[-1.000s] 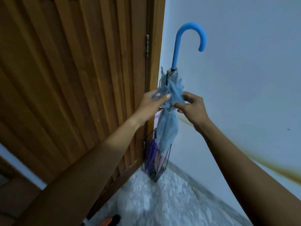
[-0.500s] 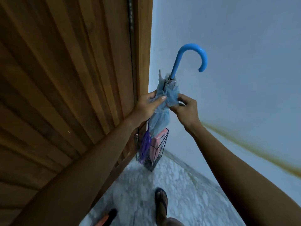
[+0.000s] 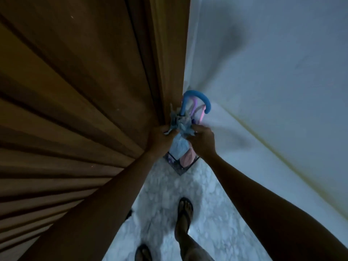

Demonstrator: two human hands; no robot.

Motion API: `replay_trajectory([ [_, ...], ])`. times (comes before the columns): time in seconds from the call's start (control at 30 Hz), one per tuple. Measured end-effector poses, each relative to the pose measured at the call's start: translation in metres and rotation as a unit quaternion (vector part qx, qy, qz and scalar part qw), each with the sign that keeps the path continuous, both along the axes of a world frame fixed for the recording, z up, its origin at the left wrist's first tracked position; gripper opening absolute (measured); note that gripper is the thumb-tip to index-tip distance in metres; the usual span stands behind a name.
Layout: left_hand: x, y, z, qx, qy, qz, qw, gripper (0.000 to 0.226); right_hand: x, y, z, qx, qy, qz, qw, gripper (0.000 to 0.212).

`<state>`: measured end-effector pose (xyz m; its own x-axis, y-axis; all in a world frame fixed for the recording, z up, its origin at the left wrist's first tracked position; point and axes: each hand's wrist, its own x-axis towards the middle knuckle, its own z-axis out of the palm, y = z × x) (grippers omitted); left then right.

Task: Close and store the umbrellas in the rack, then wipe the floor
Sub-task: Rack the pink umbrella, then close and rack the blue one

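Note:
A folded light-blue umbrella with a curved blue handle stands upright in a black wire rack in the corner between door and wall. My left hand and my right hand both grip its bunched fabric just below the handle. A pink umbrella and a purple one also sit in the rack, their pink and lilac handles showing behind the blue handle. The rack's base rests on the floor.
A ribbed wooden door fills the left side. A pale wall with a yellowish streak runs along the right. The speckled marble floor lies below, with my sandalled feet on it.
The blue umbrella has gone down deeper into the rack with both hands still on it. The view has tilted downward, so my feet and more floor show.

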<state>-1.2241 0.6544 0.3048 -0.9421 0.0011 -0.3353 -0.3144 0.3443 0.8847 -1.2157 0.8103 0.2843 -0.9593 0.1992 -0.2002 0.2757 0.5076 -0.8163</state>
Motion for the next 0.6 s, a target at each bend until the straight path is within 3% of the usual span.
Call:
replay_trajectory([
  [0.13, -0.007, -0.006, -0.071, -0.045, -0.035, -0.022, 0.998, 0.025, -0.002, -0.002, -0.063, 0.043, -0.052, 0.037, 0.997, 0.015],
  [0.23, -0.008, -0.014, -0.102, -0.052, -0.053, -0.043, 0.996, 0.023, -0.002, -0.002, -0.096, 0.081, -0.053, 0.078, 0.992, 0.022],
  [0.43, -0.006, -0.025, -0.133, -0.143, 0.003, -0.106, 0.984, 0.016, -0.001, -0.006, -0.133, 0.137, -0.067, 0.141, 0.978, 0.030],
  [0.6, -0.007, -0.025, -0.143, -0.289, 0.018, -0.196, 0.937, 0.031, 0.002, -0.008, -0.141, 0.128, -0.083, 0.140, 0.978, 0.040],
])
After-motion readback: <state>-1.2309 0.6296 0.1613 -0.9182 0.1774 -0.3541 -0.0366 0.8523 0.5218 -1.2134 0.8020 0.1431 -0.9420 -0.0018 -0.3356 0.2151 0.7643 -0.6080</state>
